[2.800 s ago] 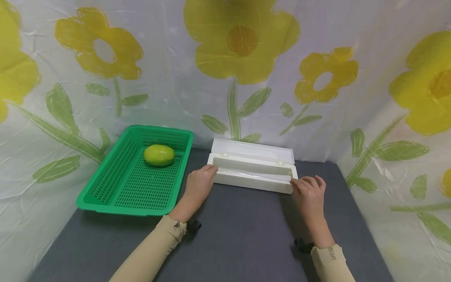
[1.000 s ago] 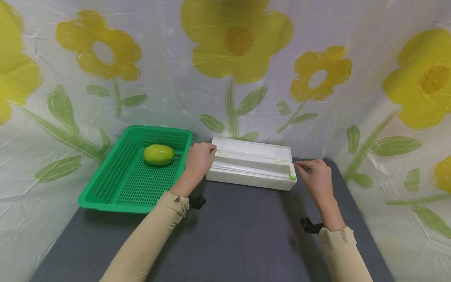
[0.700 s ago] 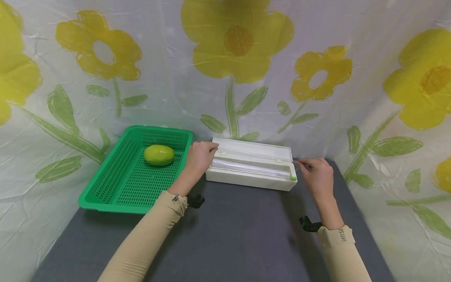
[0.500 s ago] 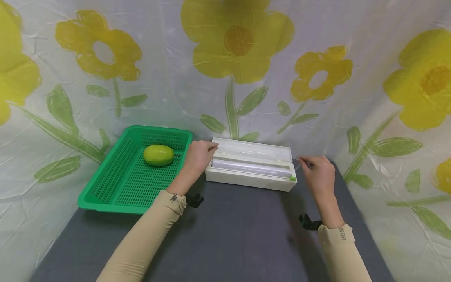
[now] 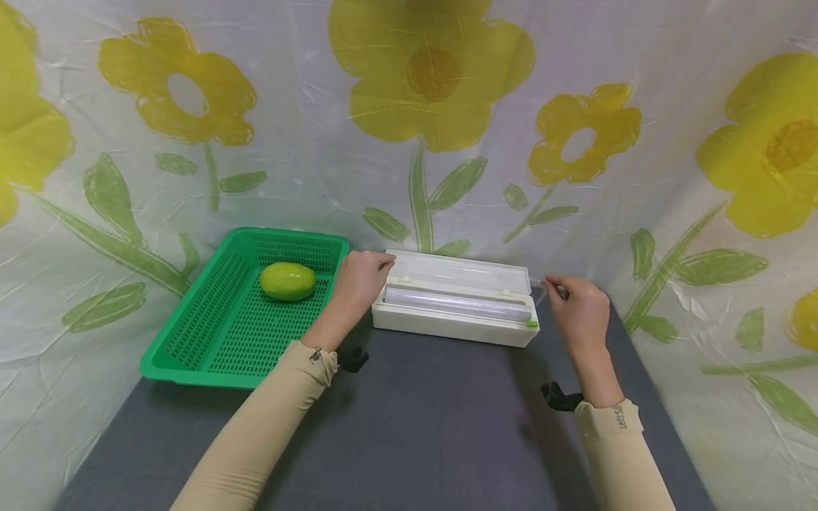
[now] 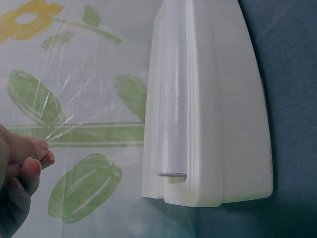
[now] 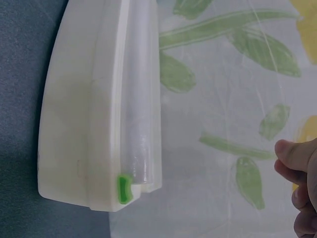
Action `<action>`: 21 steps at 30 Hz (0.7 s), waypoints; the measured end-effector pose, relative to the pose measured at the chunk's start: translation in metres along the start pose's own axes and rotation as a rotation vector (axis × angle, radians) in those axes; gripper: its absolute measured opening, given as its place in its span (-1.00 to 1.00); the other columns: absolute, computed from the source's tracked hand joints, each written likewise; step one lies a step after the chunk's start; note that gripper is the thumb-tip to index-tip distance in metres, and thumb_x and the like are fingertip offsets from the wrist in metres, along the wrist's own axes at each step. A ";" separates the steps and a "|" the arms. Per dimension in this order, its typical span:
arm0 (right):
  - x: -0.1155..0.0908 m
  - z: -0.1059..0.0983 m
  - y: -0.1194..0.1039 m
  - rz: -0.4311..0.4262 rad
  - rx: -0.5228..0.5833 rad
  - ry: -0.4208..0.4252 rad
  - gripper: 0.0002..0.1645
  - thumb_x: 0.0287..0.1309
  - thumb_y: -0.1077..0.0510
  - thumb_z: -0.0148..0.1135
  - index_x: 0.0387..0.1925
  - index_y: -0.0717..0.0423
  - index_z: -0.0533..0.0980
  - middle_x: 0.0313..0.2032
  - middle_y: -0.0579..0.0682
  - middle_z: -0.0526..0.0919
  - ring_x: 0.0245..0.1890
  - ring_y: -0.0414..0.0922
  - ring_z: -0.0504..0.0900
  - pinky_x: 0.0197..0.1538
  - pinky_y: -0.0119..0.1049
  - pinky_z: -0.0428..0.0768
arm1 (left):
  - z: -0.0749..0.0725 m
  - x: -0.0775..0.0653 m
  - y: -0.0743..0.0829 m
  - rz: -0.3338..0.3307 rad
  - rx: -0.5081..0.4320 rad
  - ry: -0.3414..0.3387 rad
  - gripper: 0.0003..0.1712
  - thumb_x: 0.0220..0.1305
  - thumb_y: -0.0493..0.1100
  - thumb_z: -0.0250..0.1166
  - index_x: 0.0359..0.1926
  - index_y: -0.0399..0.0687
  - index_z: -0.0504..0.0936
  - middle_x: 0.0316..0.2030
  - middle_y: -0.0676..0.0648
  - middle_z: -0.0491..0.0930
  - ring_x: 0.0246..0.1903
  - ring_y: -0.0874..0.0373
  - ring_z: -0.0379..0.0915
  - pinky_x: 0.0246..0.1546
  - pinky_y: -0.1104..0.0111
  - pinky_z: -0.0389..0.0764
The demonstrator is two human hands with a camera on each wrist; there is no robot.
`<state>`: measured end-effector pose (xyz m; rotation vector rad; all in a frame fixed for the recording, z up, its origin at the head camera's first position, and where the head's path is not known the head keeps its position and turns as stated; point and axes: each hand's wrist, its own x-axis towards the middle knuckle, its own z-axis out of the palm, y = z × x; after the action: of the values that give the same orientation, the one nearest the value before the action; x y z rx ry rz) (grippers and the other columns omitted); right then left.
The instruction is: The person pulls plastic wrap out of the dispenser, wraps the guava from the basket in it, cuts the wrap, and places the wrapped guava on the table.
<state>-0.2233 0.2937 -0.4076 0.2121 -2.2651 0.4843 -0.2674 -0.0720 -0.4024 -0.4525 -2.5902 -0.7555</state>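
A white cling film dispenser box [image 5: 447,326] stands near the back of the table, its lid [image 5: 463,272] tipped back. Inside lies a roll of cling film [image 5: 456,304]. My left hand [image 5: 361,282] is raised over the box's left end, and its thumb and forefinger pinch a corner of the clear film [image 6: 63,128], which creases into lines from the fingertips in the left wrist view. Beyond the right end, my right hand [image 5: 580,311] pinches the opposite corner between thumb and forefinger. The sheet stretches between both hands, behind the roll. A green cutter piece [image 7: 125,189] sits at the box's right front corner.
To the left, a green plastic basket [image 5: 150,365] holds a yellow-green, mango-like fruit [image 5: 287,281]. Right behind the box hangs a flower-printed curtain [image 5: 307,177]. The dark grey tabletop [image 5: 441,426] extends in front of the box.
Both hands have moved from the box's front edge up and back, drawing film off the roll. Over the last second the right hand keeps rising slightly; the box and basket stay put.
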 end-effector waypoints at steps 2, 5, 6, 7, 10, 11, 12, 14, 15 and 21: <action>0.001 0.000 0.000 -0.002 -0.003 0.000 -0.88 0.23 0.32 0.51 -0.23 0.35 0.80 -0.41 0.29 0.79 -0.55 0.17 0.65 -0.45 0.06 0.55 | -0.001 0.000 0.001 -0.001 0.004 -0.003 -0.78 0.48 -0.22 0.36 0.01 -0.16 0.85 -0.24 -0.22 0.83 -0.79 0.19 0.21 -0.65 0.41 0.15; 0.003 -0.001 0.000 -0.006 -0.007 0.002 -0.88 0.24 0.32 0.51 -0.23 0.35 0.80 -0.40 0.29 0.79 -0.54 0.18 0.66 -0.45 0.08 0.57 | -0.003 0.000 0.002 -0.002 0.004 -0.006 -0.78 0.49 -0.21 0.36 0.03 -0.15 0.85 -0.22 -0.22 0.83 -0.78 0.18 0.23 -0.64 0.39 0.16; 0.004 -0.001 0.000 -0.007 -0.008 0.002 -0.87 0.24 0.31 0.51 -0.23 0.35 0.80 -0.40 0.30 0.79 -0.54 0.18 0.66 -0.45 0.08 0.57 | -0.004 0.000 0.002 -0.001 0.005 -0.004 -0.78 0.49 -0.21 0.36 0.03 -0.15 0.85 -0.22 -0.22 0.83 -0.78 0.18 0.24 -0.64 0.39 0.16; 0.005 -0.001 0.000 -0.008 -0.008 0.003 -0.87 0.24 0.31 0.51 -0.23 0.35 0.80 -0.39 0.30 0.79 -0.53 0.19 0.66 -0.45 0.08 0.58 | -0.005 0.000 0.003 0.000 0.006 -0.004 -0.77 0.49 -0.21 0.36 0.04 -0.15 0.84 -0.21 -0.22 0.83 -0.78 0.18 0.24 -0.64 0.40 0.15; 0.006 0.000 0.001 -0.008 -0.009 0.004 -0.88 0.25 0.31 0.50 -0.22 0.34 0.80 -0.38 0.29 0.79 -0.54 0.18 0.66 -0.45 0.07 0.57 | -0.006 0.001 0.003 0.004 0.010 0.002 -0.77 0.48 -0.21 0.37 0.04 -0.16 0.84 -0.22 -0.22 0.83 -0.80 0.18 0.19 -0.65 0.40 0.12; 0.007 0.000 0.001 -0.008 -0.010 0.004 -0.88 0.25 0.31 0.50 -0.22 0.34 0.80 -0.38 0.29 0.79 -0.54 0.18 0.66 -0.44 0.07 0.57 | -0.006 0.001 0.003 0.006 0.014 0.004 -0.77 0.48 -0.21 0.37 0.04 -0.16 0.84 -0.22 -0.22 0.83 -0.80 0.19 0.18 -0.65 0.41 0.11; 0.008 0.000 0.001 -0.009 -0.010 0.005 -0.88 0.26 0.31 0.50 -0.22 0.34 0.80 -0.38 0.29 0.80 -0.54 0.18 0.66 -0.44 0.07 0.57 | -0.007 0.001 0.004 0.007 0.018 0.007 -0.77 0.48 -0.21 0.37 0.04 -0.16 0.84 -0.23 -0.22 0.83 -0.80 0.20 0.16 -0.66 0.41 0.11; 0.009 0.001 0.002 -0.013 -0.010 0.008 -0.88 0.26 0.31 0.49 -0.22 0.33 0.80 -0.38 0.29 0.80 -0.53 0.18 0.67 -0.43 0.07 0.57 | -0.008 0.002 0.005 0.009 0.026 0.009 -0.77 0.49 -0.20 0.36 0.04 -0.16 0.84 -0.25 -0.22 0.83 -0.81 0.22 0.13 -0.67 0.42 0.09; 0.009 0.001 0.003 -0.015 -0.009 0.010 -0.88 0.26 0.31 0.49 -0.22 0.34 0.80 -0.38 0.29 0.80 -0.53 0.18 0.67 -0.43 0.07 0.57 | -0.008 0.002 0.005 0.008 0.026 0.009 -0.77 0.49 -0.20 0.36 0.04 -0.15 0.84 -0.25 -0.22 0.83 -0.81 0.22 0.12 -0.67 0.42 0.09; 0.011 0.000 0.003 -0.024 -0.003 0.024 -0.87 0.27 0.31 0.49 -0.22 0.35 0.79 -0.37 0.29 0.80 -0.51 0.18 0.67 -0.42 0.05 0.56 | -0.010 0.002 0.007 -0.001 0.019 0.008 -0.77 0.50 -0.20 0.35 0.05 -0.15 0.84 -0.28 -0.22 0.83 -0.80 0.23 0.11 -0.67 0.41 0.09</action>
<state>-0.2320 0.2961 -0.4001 0.2304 -2.2368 0.4684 -0.2633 -0.0717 -0.3902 -0.4420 -2.5881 -0.7302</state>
